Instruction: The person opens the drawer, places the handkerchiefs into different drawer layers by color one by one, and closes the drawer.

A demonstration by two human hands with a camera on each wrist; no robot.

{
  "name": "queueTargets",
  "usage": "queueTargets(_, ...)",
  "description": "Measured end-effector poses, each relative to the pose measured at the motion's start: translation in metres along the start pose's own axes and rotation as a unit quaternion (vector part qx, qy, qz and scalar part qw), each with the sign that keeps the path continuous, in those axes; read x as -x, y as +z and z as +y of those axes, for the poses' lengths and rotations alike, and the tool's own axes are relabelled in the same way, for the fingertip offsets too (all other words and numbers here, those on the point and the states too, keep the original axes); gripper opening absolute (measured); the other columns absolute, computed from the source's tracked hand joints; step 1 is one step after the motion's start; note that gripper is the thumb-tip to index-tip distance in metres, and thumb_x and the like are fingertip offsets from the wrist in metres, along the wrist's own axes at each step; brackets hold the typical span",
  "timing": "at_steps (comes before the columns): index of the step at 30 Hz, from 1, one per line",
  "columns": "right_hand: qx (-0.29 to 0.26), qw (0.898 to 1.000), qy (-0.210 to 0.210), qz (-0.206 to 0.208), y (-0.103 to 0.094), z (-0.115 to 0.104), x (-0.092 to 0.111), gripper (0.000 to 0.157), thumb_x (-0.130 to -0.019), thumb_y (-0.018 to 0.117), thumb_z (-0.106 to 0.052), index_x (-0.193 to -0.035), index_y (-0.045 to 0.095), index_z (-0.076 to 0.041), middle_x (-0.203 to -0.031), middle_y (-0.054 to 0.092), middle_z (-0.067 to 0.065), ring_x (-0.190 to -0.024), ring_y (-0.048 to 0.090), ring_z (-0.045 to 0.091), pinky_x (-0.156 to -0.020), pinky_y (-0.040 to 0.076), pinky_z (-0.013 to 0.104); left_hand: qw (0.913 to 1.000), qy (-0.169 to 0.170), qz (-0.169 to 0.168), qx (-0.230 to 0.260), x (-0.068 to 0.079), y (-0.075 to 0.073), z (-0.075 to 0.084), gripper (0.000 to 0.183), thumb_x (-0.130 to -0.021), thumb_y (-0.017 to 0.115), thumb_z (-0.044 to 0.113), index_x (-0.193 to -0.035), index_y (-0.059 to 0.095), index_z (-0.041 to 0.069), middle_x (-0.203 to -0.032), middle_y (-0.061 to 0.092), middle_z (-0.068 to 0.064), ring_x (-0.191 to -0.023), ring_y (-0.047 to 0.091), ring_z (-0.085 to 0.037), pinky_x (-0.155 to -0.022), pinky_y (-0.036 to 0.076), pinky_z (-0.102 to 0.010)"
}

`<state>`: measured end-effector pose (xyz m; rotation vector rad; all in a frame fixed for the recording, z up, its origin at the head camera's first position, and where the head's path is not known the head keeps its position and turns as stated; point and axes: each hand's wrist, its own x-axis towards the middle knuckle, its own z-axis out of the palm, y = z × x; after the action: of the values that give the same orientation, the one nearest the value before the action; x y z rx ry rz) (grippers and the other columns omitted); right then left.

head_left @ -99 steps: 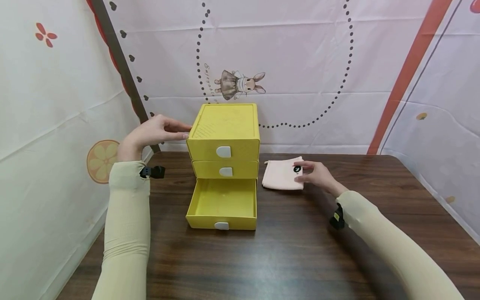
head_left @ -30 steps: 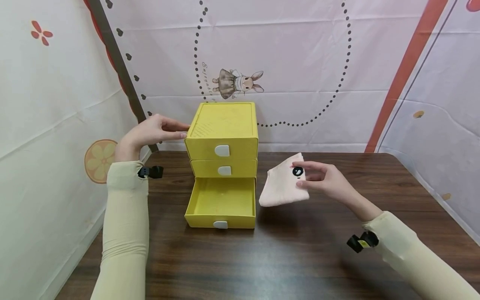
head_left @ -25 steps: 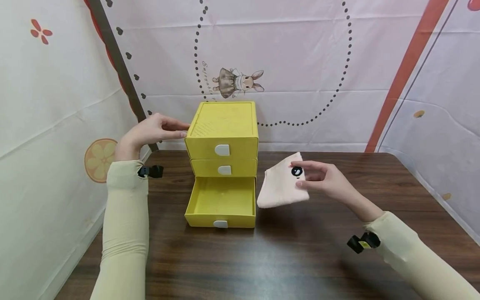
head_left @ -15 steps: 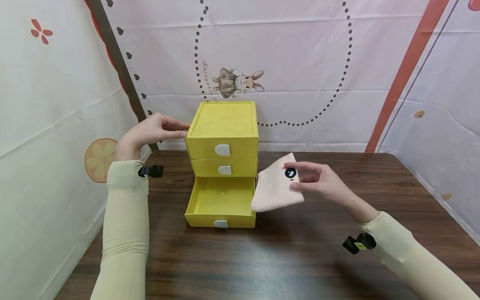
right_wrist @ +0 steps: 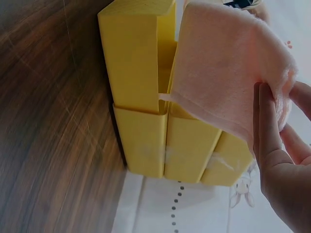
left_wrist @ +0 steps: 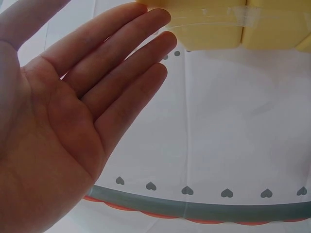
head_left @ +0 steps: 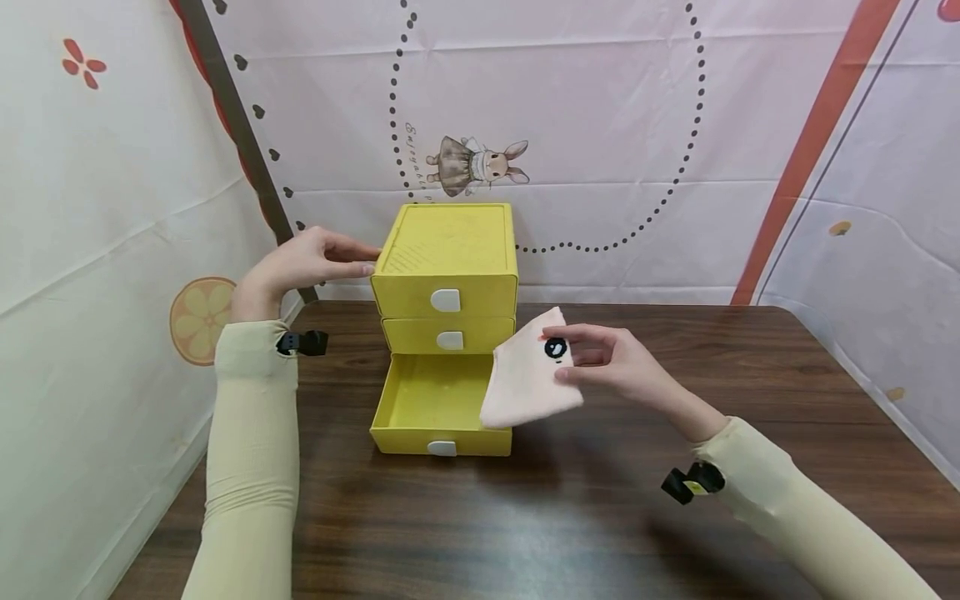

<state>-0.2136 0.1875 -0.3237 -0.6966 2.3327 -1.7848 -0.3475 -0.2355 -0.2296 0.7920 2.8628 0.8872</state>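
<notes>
A yellow desktop drawer unit (head_left: 450, 242) stands on the table, its bottom drawer (head_left: 431, 400) pulled out and nothing visible inside. My left hand (head_left: 311, 258) touches the unit's upper left side; the left wrist view shows the palm and straight fingers (left_wrist: 131, 70). Pinched at its right edge by my right hand (head_left: 618, 358), a folded pale pink towel (head_left: 521, 379) with a dark round face motif hangs tilted. Its lower left corner overlaps the drawer's right wall in the head view. Seen from the right wrist, thumb and fingers grip the towel's fold, and a small loop dangles from its edge.
The unit's top and middle drawers are pushed in, each with a white pull tab (head_left: 446, 300). Dark wooden table (head_left: 420, 533) lies in front and to the right. A printed cloth (head_left: 600, 133) hangs close behind, and another covers the left side.
The right hand has lifted the pink towel off the table and carried it left to the open drawer's right side. The left hand stays against the unit.
</notes>
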Motion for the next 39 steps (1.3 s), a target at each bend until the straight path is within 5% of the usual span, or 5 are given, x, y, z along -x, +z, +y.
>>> queueTargets(25,-0.042,0.998,-0.026,-0.026,0.034,0.019,-0.035,0.052,-0.080,0.074,-0.002,-0.129,0.058,-0.008,-0.114,0.066,0.021,-0.092,0.070,0.020,-0.073,0.057,0.037,1.0000,0.003,-0.002,0.004,0.002,-0.001,0.003,0.044,-0.084,0.068,0.047,-0.123,0.066,0.025,-0.122,0.065,0.001,-0.110,0.061,-0.015,-0.091,0.049,-0.043)
queueTargets(39,-0.036,0.999,-0.014,-0.017,0.054,0.032,-0.041,0.050,-0.080,0.075,-0.006,-0.127,0.060,-0.011,-0.122,0.062,0.014,-0.097,0.069,0.023,-0.072,0.057,0.036,1.0000,0.003,0.001,-0.008,0.001,-0.001,0.003,0.044,-0.085,0.067,0.048,-0.122,0.066,0.025,-0.121,0.066,0.000,-0.108,0.061,-0.014,-0.089,0.049,-0.040)
